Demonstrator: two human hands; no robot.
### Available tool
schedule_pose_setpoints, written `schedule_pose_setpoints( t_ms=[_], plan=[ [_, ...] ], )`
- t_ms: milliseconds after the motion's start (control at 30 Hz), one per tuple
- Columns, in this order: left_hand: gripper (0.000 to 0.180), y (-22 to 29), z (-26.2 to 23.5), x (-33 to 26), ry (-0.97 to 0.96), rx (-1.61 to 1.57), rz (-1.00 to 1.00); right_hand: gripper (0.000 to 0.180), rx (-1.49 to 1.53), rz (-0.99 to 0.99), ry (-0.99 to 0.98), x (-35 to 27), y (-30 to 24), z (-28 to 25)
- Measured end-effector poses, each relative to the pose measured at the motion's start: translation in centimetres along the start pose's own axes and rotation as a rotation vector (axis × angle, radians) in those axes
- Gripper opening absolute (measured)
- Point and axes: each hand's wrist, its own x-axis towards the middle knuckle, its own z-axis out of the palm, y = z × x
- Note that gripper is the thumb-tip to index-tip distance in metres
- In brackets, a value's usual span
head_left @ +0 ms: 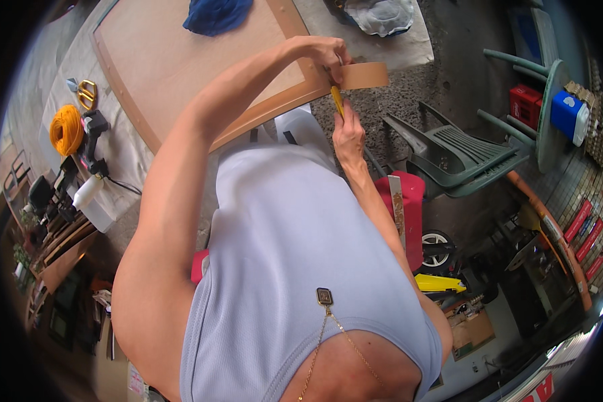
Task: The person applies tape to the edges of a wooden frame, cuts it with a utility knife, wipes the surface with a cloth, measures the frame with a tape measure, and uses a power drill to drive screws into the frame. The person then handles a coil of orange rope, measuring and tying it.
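Up at twelve o'clock, the left hand [323, 53] pinches a brown strip of edge banding [363, 75], fingers closed on its near end so the strip sticks out toward two o'clock, past the corner of the large brown board [181, 60]. Just below it, the right hand [347, 130] is wrapped shut around a yellow-handled knife [337, 100], whose tip points up to the underside of the strip, right by the left fingers; whether blade and strip actually touch is too small to tell.

The board lies on a cloth-covered bench [124, 154]. A blue rag [216, 15] sits on the board's far edge at eleven o'clock. Off at nine o'clock lie orange twine [65, 129], yellow-handled scissors [86, 94] and a white bottle [88, 191]. A green plastic chair [459, 157] stands at three o'clock, and a red container [412, 211] lies below the right forearm.

The risk I would judge greatest is the blade slipping: it works close to the left fingertips, and a sudden give in the strip could carry it into them. The free strip could also tear unevenly if the pinch slackens.
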Motion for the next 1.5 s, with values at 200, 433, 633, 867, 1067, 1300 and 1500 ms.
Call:
schedule_pose_setpoints(
  t_ms=[200,433,633,867,1067,1300,1500],
  plan=[
    [0.026,-0.4,0.1,0.2,0.005,-0.039,0.021,0.045,-0.007,-0.002,-0.014,0.1,0.2,-0.2],
    [0.032,-0.6,0.3,0.1,0.025,-0.051,0.010,0.044,0.019,0.007,-0.051,-1.1,0.4,-1.7],
    [0.036,-0.4,0.1,0.1,0.026,0.064,0.019,0.042,-0.006,0.064,-0.095,-3.3,1.1,-2.7],
    [0.030,-2.5,1.4,-0.2,0.093,-0.306,0.152,0.039,0.132,0.185,-0.026,-6.7,1.3,-5.5],
    [0.029,-0.6,0.9,-0.9,0.279,-0.580,0.367,0.036,0.233,0.241,-0.129,-3.2,0.7,-4.3],
    [0.045,4.1,-3.0,-9.5,0.693,-0.214,0.294,0.035,0.262,0.130,-0.162,0.4,0.7,-2.2],
    [0.034,-4.2,2.8,-17.7,1.393,0.785,-0.085,0.033,0.125,0.032,-0.249,4.0,-0.2,-0.1]
  ],
)
